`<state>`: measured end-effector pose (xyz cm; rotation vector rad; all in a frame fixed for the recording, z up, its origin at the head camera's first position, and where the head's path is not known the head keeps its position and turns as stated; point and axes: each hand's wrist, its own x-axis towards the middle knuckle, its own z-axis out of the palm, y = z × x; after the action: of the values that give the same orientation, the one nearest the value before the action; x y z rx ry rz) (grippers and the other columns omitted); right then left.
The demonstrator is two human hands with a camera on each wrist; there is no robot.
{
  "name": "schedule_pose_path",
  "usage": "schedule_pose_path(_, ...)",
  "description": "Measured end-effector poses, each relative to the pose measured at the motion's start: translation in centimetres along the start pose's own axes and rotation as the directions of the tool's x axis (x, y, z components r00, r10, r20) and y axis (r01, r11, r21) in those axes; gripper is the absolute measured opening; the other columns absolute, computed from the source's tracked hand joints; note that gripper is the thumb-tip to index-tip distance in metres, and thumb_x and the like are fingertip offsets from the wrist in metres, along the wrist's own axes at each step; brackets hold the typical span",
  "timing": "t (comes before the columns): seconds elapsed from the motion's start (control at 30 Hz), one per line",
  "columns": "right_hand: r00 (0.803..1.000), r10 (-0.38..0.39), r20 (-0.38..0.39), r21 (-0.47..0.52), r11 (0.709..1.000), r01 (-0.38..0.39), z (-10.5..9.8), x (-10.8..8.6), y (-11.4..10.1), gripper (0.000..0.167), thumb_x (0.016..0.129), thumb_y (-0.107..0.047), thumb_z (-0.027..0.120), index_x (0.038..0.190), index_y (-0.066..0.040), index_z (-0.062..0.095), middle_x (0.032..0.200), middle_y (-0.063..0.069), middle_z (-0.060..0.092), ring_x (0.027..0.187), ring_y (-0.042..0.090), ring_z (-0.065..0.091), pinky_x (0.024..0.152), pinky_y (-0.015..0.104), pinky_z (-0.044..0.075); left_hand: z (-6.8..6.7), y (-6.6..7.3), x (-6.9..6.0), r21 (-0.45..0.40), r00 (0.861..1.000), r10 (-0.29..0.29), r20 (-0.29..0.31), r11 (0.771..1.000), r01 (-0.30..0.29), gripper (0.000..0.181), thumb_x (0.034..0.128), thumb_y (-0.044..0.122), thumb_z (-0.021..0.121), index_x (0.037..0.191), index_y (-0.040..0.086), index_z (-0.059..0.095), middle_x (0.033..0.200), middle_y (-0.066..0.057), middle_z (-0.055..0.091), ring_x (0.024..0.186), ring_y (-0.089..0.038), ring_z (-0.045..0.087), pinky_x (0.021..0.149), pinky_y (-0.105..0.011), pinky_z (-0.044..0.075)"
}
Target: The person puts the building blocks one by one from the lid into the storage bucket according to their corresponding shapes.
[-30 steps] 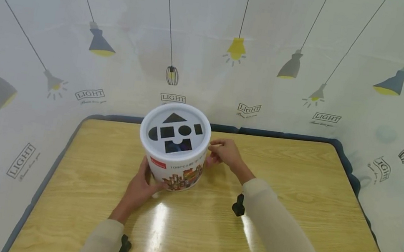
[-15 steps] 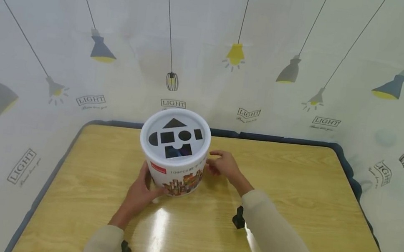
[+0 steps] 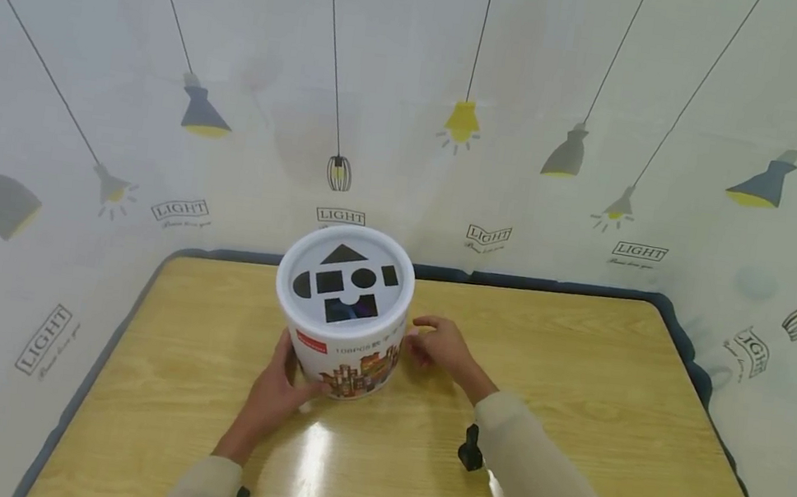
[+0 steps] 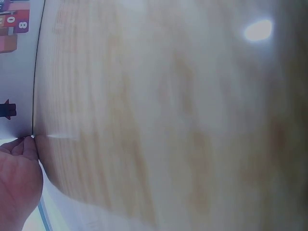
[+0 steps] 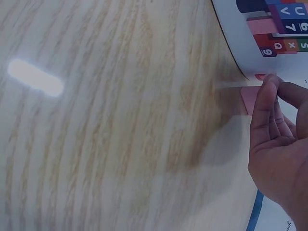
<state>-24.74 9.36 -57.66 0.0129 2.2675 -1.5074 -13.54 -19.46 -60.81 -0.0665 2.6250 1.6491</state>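
A white toy-block bucket (image 3: 362, 360) with printed letter blocks and a red label stands on the table, tilting slightly in the head view. Its white lid (image 3: 285, 278) is on and has several dark shaped holes. My left hand (image 3: 273, 395) grips the bucket low on its left side, thumb in front, other fingers partly hidden behind. At its right side, my right hand (image 3: 447, 350) has curled fingers, thumb and fingertip meeting. A small pink block (image 5: 247, 101) shows beside those fingers, low against the bucket; it seems pinched, but the fingers hide most of it.
The glossy wooden table (image 3: 628, 442) has a dark blue border at its back and sides. Behind stands a pale wall covering (image 3: 408, 51) printed with lamps. A black wrist device (image 3: 471, 450) hangs under the right sleeve.
The head view has tilted up, so everything sits lower in it. My right hand has lowered slightly beside the bucket, its index finger farther below the rim. My left hand keeps its grip.
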Motion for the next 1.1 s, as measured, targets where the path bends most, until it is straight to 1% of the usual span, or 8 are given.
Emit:
schedule_pose_path(0.23, 1.0, 0.011, 0.01, 0.002, 1.0, -0.011, 0.3, -0.2, 0.3, 0.044, 0.093, -0.016, 0.064, 0.135, -0.005, 0.055, 0.072, 0.011, 0.066, 0.058, 0.019, 0.06, 0.049, 0.03, 0.054, 0.0, 0.3, -0.1, -0.002, 1.0, 0.015, 0.004, 1.0, -0.015, 0.117, 0.0691, 0.051, 0.083, 0.151, 0.05, 0.0, 0.162, 0.005, 0.015, 0.148, -0.022, 0.02, 0.121, -0.043, 0.022)
schedule_pose_path(0.33, 1.0, 0.014, 0.012, 0.005, 1.0, -0.014, 0.4, -0.4, 0.3, 0.045, 0.092, -0.015, 0.065, 0.135, -0.005, 0.055, 0.073, 0.012, 0.066, 0.059, 0.019, 0.06, 0.049, 0.03, 0.054, -0.2, 1.2, -0.4, -0.015, 1.0, 0.017, 0.011, 1.0, -0.017, 0.116, 0.0713, 0.046, 0.084, 0.153, 0.046, 0.001, 0.162, 0.004, 0.015, 0.148, -0.022, 0.019, 0.121, -0.043, 0.02)
schedule_pose_path(0.47, 1.0, 0.007, 0.02, 0.003, 1.0, -0.007, 0.5, -0.5, 0.4, 0.044, 0.092, -0.014, 0.064, 0.134, -0.004, 0.056, 0.073, 0.011, 0.066, 0.059, 0.019, 0.06, 0.05, 0.031, 0.055, -0.2, 1.1, -0.4, -0.01, 1.0, 0.014, 0.011, 1.0, -0.014, 0.115, 0.072, 0.046, 0.083, 0.153, 0.047, 0.001, 0.162, 0.005, 0.015, 0.148, -0.022, 0.019, 0.122, -0.043, 0.02)
schedule_pose_path(0.53, 1.0, -0.006, 0.022, -0.004, 1.0, 0.006, 0.5, -0.5, 0.3, 0.043, 0.093, -0.014, 0.062, 0.134, -0.003, 0.056, 0.072, 0.011, 0.066, 0.059, 0.019, 0.06, 0.049, 0.031, 0.054, 0.0, 0.3, -0.2, 0.006, 1.0, 0.021, 0.001, 1.0, -0.021, 0.114, 0.0705, 0.052, 0.082, 0.151, 0.051, 0.001, 0.162, 0.008, 0.016, 0.148, -0.021, 0.019, 0.121, -0.043, 0.021)
schedule_pose_path(0.57, 1.0, -0.013, 0.022, -0.009, 1.0, 0.013, 0.5, -0.5, 0.3, 0.043, 0.093, -0.014, 0.062, 0.134, -0.002, 0.056, 0.072, 0.011, 0.066, 0.058, 0.019, 0.06, 0.049, 0.031, 0.054, 0.0, 0.3, -0.2, 0.005, 1.0, 0.018, 0.003, 1.0, -0.018, 0.114, 0.0708, 0.051, 0.082, 0.151, 0.05, 0.001, 0.162, 0.008, 0.016, 0.148, -0.021, 0.019, 0.121, -0.044, 0.021)
schedule_pose_path(0.7, 1.0, -0.028, 0.012, -0.042, 0.999, 0.029, 0.0, -0.4, -0.5, 0.043, 0.092, -0.012, 0.061, 0.133, 0.0, 0.057, 0.07, 0.01, 0.065, 0.057, 0.018, 0.059, 0.049, 0.029, 0.053, 0.1, 0.3, -0.3, -0.006, 1.0, 0.016, 0.005, 1.0, -0.016, 0.114, 0.07, 0.052, 0.083, 0.151, 0.05, 0.002, 0.162, 0.008, 0.016, 0.148, -0.021, 0.019, 0.121, -0.043, 0.021)
schedule_pose_path(0.87, 0.999, -0.038, 0.007, -0.069, 0.997, 0.039, -1.0, -0.1, -1.7, 0.048, 0.091, -0.014, 0.065, 0.135, 0.002, 0.054, 0.071, 0.009, 0.066, 0.056, 0.017, 0.059, 0.053, 0.032, 0.056, 0.1, 0.5, -0.4, -0.005, 1.0, -0.001, 0.002, 1.0, 0.001, 0.116, 0.0679, 0.053, 0.083, 0.15, 0.052, 0.002, 0.162, 0.009, 0.016, 0.148, -0.019, 0.019, 0.121, -0.042, 0.021)
schedule_pose_path(1.1, 0.998, -0.065, 0.008, -0.087, 0.994, 0.065, -2.4, 0.5, -3.7, 0.049, 0.091, -0.014, 0.065, 0.137, 0.0, 0.053, 0.073, 0.009, 0.067, 0.056, 0.015, 0.061, 0.055, 0.031, 0.059, 0.0, 0.5, -0.3, 0.008, 1.0, -0.013, -0.001, 1.0, 0.013, 0.117, 0.0669, 0.056, 0.083, 0.15, 0.051, 0.0, 0.162, 0.008, 0.015, 0.148, -0.02, 0.019, 0.121, -0.042, 0.021)
